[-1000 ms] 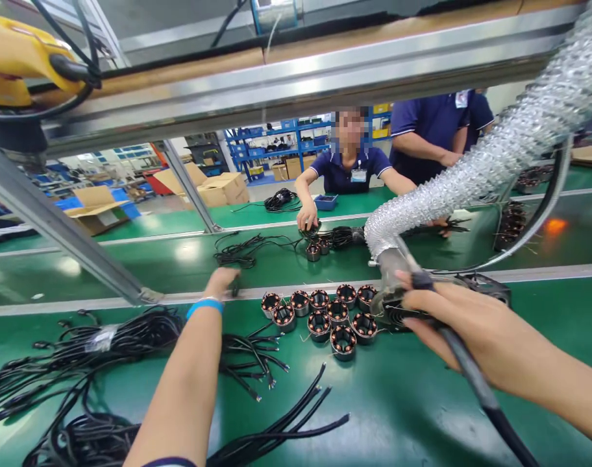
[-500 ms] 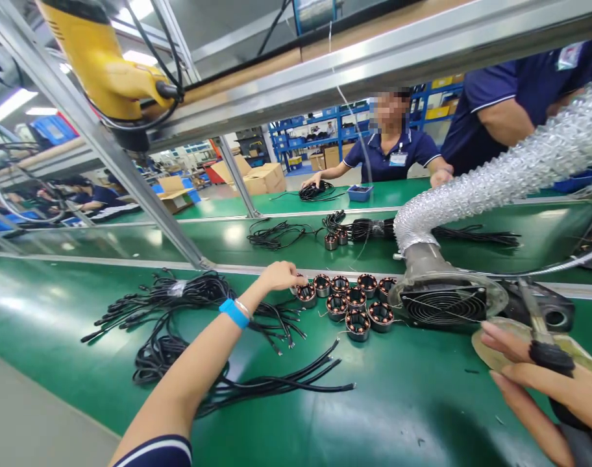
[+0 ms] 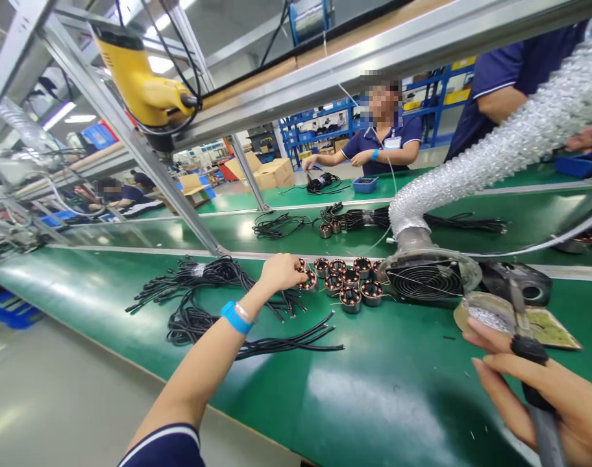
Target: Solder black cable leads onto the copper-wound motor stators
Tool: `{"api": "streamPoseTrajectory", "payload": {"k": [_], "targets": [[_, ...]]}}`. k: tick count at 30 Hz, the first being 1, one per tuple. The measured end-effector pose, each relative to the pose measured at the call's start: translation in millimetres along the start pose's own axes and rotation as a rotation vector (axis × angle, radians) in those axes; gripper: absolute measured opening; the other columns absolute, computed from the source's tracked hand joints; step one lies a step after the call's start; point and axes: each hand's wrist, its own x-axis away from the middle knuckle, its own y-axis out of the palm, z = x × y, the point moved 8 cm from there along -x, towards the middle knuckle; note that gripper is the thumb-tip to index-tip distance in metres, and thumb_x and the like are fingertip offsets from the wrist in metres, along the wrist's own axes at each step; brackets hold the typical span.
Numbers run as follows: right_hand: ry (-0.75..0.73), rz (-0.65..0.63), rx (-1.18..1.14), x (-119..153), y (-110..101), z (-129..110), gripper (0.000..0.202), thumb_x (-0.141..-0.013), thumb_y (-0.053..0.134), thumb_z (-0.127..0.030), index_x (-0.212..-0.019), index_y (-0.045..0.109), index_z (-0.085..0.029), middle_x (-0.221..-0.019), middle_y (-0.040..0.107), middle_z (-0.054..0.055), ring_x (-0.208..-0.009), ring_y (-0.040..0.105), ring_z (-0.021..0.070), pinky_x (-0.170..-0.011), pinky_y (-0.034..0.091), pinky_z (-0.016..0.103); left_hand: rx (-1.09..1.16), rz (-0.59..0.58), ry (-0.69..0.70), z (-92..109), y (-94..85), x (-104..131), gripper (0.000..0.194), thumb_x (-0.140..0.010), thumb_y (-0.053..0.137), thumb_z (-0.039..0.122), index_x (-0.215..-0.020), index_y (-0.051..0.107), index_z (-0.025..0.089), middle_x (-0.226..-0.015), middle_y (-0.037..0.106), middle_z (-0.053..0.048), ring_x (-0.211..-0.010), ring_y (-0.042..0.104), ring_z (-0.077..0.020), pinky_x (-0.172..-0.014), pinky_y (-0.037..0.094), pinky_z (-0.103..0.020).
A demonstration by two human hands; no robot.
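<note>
The left hand point(image 3: 279, 272) has moved right, so a copper-wound black ring point(image 3: 310, 284) on the green tabletop point(image 3: 374, 370) is within grasp; whether the fingers pinch it, I cannot tell. The right hand point(image 3: 571, 392) wraps its fingers around a black-handled soldering iron point(image 3: 530, 350).

On the bench point(image 3: 398, 363), 2 cable bundles point(image 3: 218, 269) lie at left, 1 nearer the front edge; coils point(image 3: 350, 306) cluster to their right, the left hand point(image 3: 280, 272) at the cluster's left end; right of the coils stands the fan point(image 3: 425, 280), below the duct point(image 3: 481, 175); before and right of it sits a dish point(image 3: 461, 316); the iron point(image 3: 532, 353) is in the right hand point(image 3: 563, 395); behind the rail point(image 3: 581, 273) lie more cables point(image 3: 359, 217).
</note>
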Motion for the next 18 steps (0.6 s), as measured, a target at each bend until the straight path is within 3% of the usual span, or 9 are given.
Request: {"api": "streamPoseTrajectory", "payload": {"k": [2, 4, 7, 10, 12, 14, 16, 18], "targets": [[-0.089, -0.089, 0.005, 6.2, 9.0, -8.9, 0.042, -0.074, 0.070, -0.022, -0.107, 0.063, -0.048, -0.114, 0.072, 0.001, -0.087, 0.073, 0.0294, -0.068, 0.066, 0.040, 0.033, 0.025, 0.081, 25.8, -3.1, 25.4, 0.028, -0.077, 0.063, 0.046, -0.088, 0.076, 0.023, -0.084, 0.075, -0.008, -0.089, 0.068, -0.0283, -0.073, 0.047, -0.032], [-0.118, -0.123, -0.001, 11.7, 15.2, -14.5, 0.040, -0.078, 0.067, -0.015, -0.107, 0.060, -0.040, -0.115, 0.071, 0.004, -0.090, 0.073, 0.0284, -0.073, 0.066, 0.042, 0.079, 0.017, 0.177, 62.5, 4.9, 47.9, 0.028, -0.074, 0.064, 0.047, -0.086, 0.077, 0.025, -0.081, 0.075, -0.006, -0.085, 0.068, -0.0272, -0.071, 0.045, -0.031], [-0.127, -0.123, -0.009, 19.7, 21.0, -18.1, 0.031, -0.082, 0.062, -0.011, -0.103, 0.056, -0.032, -0.102, 0.074, 0.004, -0.081, 0.074, 0.0248, -0.070, 0.064, 0.040, 0.162, -0.033, 0.296, 121.6, 28.8, 72.4, 0.026, -0.071, 0.066, 0.047, -0.077, 0.076, 0.024, -0.076, 0.073, -0.007, -0.078, 0.067, -0.0264, -0.067, 0.044, -0.031], [-0.170, -0.113, 0.000, 29.5, 24.7, -19.5, 0.027, -0.082, 0.062, -0.013, -0.103, 0.053, -0.027, -0.088, 0.073, 0.001, -0.068, 0.072, 0.0194, -0.061, 0.060, 0.032, 0.243, -0.068, 0.356, 156.9, 48.2, 84.4, 0.029, -0.076, 0.061, 0.047, -0.080, 0.075, 0.022, -0.074, 0.071, -0.007, -0.073, 0.065, -0.0238, -0.065, 0.042, -0.030], [-0.157, -0.127, 0.017, 35.4, 29.1, -17.7, 0.028, -0.082, 0.063, -0.019, -0.106, 0.050, -0.025, -0.086, 0.071, 0.002, -0.065, 0.070, 0.0184, -0.059, 0.058, 0.031, 0.321, -0.080, 0.390, 159.1, 54.0, 86.6, 0.030, -0.080, 0.058, 0.044, -0.093, 0.072, 0.021, -0.073, 0.068, -0.005, -0.069, 0.061, -0.0202, -0.062, 0.040, -0.028], [-0.106, -0.146, 0.041, 39.6, 36.8, -15.6, 0.034, -0.082, 0.064, -0.027, -0.110, 0.048, -0.022, -0.090, 0.069, 0.005, -0.067, 0.068, 0.0193, -0.061, 0.059, 0.033, 0.463, -0.108, 0.429, 147.7, 56.5, 86.1, 0.030, -0.079, 0.057, 0.035, -0.102, 0.066, 0.019, -0.067, 0.061, 0.000, -0.063, 0.054, -0.0165, -0.057, 0.036, -0.026], [-0.039, -0.162, 0.070, 42.4, 48.8, -14.6, 0.045, -0.078, 0.068, -0.036, -0.114, 0.046, -0.019, -0.094, 0.067, 0.009, -0.075, 0.068, 0.0226, -0.065, 0.060, 0.036, 0.610, -0.154, 0.449, 130.2, 58.4, 84.8, 0.024, -0.079, 0.053, 0.028, -0.099, 0.063, 0.018, -0.062, 0.055, 0.003, -0.058, 0.049, -0.0147, -0.056, 0.034, -0.025], [0.030, -0.168, 0.097, 44.1, 63.6, -14.1, 0.054, -0.074, 0.072, -0.040, -0.116, 0.045, -0.018, -0.094, 0.065, 0.010, -0.079, 0.068, 0.0264, -0.066, 0.060, 0.040, 0.633, -0.194, 0.443, 115.0, 61.3, 84.7, 0.023, -0.087, 0.045, 0.030, -0.092, 0.064, 0.018, -0.065, 0.059, 0.001, -0.062, 0.052, -0.0158, -0.060, 0.036, -0.026]]}}
